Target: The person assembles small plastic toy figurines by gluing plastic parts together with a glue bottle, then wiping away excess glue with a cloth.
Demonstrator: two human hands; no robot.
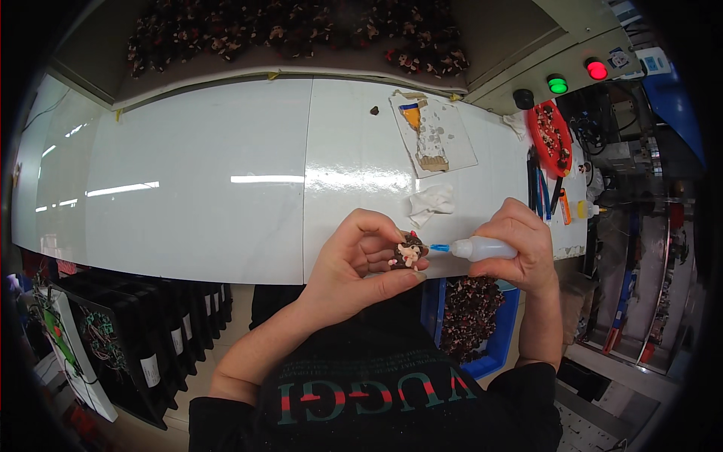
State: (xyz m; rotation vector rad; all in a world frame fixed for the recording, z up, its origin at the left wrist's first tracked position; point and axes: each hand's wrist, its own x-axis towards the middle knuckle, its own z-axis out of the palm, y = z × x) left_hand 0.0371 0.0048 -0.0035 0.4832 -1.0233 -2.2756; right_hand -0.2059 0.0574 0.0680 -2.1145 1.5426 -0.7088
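Between the thumb and fingers of my left hand (pixel 360 264) sits a small brown and pink figurine (pixel 407 253) with a bit of red on top. My right hand (pixel 521 245) is closed around a translucent squeeze bottle (pixel 486 248) lying sideways. Its blue nozzle tip (pixel 439 247) points left at the figurine, very near or touching it; which of the two I cannot tell. Both hands are over the front edge of the white table (pixel 211 151). A crumpled white tissue (pixel 431 203) lies just beyond them.
A stained cardboard piece (pixel 444 135) lies farther back. At right are a red tray (pixel 548 143) of small parts, several pens (pixel 539 188) and a yellow bottle (pixel 587 210). Many figurines fill the shelf (pixel 301 30) behind. A blue bin (pixel 493 361) of brown pieces stands below the table.
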